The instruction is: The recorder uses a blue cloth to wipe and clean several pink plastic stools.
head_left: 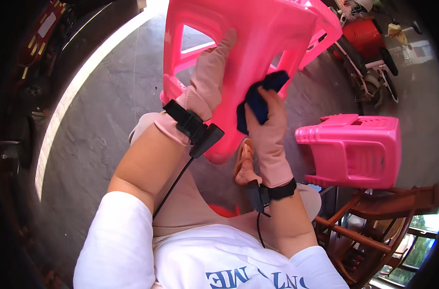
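Note:
A pink plastic stool (258,33) is tipped over in front of me, its legs toward my lap. My left hand (209,77), in a pink glove, grips one of its legs from the side. A dark blue cloth (263,94) is pressed against the stool's side by my right hand (267,130), also gloved in pink. Black straps with small devices and cables circle both wrists.
A second pink stool (354,151) stands on the grey floor at my right. A red wheeled machine (369,53) is parked at the upper right. Wooden chair frames (369,231) are at the lower right. My sandalled foot (243,166) rests under the held stool.

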Available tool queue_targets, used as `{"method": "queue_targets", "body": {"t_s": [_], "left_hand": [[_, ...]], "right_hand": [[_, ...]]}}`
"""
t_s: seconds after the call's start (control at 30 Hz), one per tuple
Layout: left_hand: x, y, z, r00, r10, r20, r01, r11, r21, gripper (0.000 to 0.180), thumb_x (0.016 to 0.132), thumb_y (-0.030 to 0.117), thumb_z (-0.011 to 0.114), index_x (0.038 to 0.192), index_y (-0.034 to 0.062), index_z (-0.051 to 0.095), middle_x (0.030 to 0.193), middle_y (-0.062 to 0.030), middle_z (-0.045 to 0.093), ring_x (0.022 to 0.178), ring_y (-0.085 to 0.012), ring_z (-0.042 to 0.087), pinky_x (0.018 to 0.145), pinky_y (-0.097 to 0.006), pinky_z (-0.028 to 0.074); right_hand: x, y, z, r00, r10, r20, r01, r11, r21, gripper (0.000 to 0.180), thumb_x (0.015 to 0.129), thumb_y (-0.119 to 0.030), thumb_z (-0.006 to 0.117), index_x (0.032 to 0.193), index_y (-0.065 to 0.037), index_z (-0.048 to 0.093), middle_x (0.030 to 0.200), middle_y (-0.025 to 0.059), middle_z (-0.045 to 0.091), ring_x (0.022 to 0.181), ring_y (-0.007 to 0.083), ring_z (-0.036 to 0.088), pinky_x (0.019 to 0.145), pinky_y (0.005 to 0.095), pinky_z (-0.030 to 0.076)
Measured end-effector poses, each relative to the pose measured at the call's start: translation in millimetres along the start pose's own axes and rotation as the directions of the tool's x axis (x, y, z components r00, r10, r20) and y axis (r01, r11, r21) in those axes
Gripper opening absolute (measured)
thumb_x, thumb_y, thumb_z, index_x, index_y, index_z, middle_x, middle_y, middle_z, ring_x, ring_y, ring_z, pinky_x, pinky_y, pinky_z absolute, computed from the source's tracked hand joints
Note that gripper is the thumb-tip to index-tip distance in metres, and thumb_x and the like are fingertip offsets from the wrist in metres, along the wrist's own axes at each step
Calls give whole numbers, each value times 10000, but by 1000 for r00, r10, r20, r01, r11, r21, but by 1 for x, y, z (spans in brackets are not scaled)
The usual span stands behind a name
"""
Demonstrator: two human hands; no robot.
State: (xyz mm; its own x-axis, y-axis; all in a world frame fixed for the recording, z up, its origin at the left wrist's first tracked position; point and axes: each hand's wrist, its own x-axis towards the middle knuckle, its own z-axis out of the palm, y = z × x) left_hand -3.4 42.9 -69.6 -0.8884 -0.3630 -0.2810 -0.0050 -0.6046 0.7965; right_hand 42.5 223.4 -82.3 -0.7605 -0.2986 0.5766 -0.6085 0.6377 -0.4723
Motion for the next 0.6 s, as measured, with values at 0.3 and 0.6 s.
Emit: {"method": "queue_targets", "body": {"t_s": [0.3,0.6], "left_hand": [[20,22,-26,995,0,-100,-10,995,-97,635,868,659,682,884,25,662,761,-15,621,607,-119,557,533,-282,464],[20,34,-51,991,-60,-118,20,949,-314,636,903,658,620,1040,38,659,887,-29,659,748,-150,604,647,-313,522]], "right_hand": [[40,-40,8,854,439,280,-514,798,315,473,663,-103,800,1128,-106,714,1069,113,678,917,361,630,826,438,532],[6,-41,13,889,-93,449,160,981,-114,427,648,-34,809,1064,-53,715,1097,120,685,919,348,650,825,420,529]]}}
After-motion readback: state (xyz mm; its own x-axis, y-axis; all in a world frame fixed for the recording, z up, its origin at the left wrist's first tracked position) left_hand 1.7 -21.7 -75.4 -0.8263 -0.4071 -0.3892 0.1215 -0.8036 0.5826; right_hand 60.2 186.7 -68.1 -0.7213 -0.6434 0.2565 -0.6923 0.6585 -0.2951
